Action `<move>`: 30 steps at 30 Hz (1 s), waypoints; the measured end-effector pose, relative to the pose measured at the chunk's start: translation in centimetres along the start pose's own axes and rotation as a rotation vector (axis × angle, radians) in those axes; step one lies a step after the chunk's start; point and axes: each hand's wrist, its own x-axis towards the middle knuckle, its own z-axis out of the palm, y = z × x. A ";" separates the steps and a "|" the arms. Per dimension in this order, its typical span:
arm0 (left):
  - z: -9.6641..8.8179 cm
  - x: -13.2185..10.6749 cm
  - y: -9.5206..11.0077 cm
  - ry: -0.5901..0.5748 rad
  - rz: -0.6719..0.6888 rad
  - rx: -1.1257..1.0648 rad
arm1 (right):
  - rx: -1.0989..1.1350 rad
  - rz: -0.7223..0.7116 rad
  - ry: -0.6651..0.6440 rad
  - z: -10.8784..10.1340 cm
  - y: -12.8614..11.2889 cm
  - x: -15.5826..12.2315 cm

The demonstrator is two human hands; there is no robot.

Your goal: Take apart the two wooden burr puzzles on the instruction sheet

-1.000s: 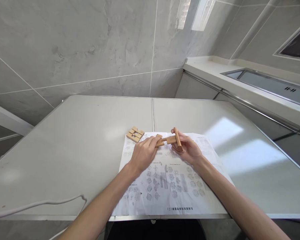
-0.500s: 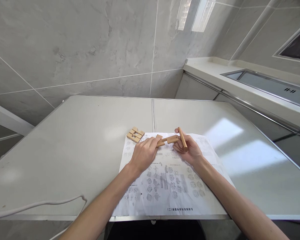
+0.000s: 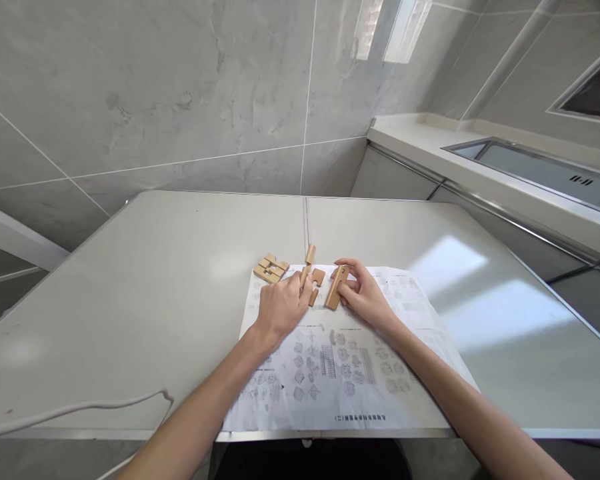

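Note:
My left hand (image 3: 281, 305) is closed on a slim notched wooden puzzle piece (image 3: 311, 254), whose far end points up and away. Just right of those fingers is another wooden puzzle piece (image 3: 319, 276) with a cut-out, partly hidden by the hand. My right hand (image 3: 365, 293) pinches a wooden puzzle piece marked "2" (image 3: 333, 293) between thumb and fingers, tilted over the paper. A small gap separates it from the pieces at my left hand. Left of these, a flat group of wooden blocks (image 3: 271, 269) sits at the paper's upper left corner.
Beneath my hands a printed sheet (image 3: 350, 417) with puzzle drawings lies on the pale table (image 3: 145, 287). A white cable (image 3: 95, 405) runs over the table's front left. Behind stands a tiled wall (image 3: 180, 87); at right is a counter with a sink (image 3: 525, 170).
My hands have drawn apart. The left now holds its piece pointing away; the right has turned its piece so that the numbered face shows, and it has lowered slightly toward the paper.

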 end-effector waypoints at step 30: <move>-1.5 0.7 0.7 -0.210 -0.187 0.120 | -0.644 -0.309 0.136 0.7 1.7 -0.1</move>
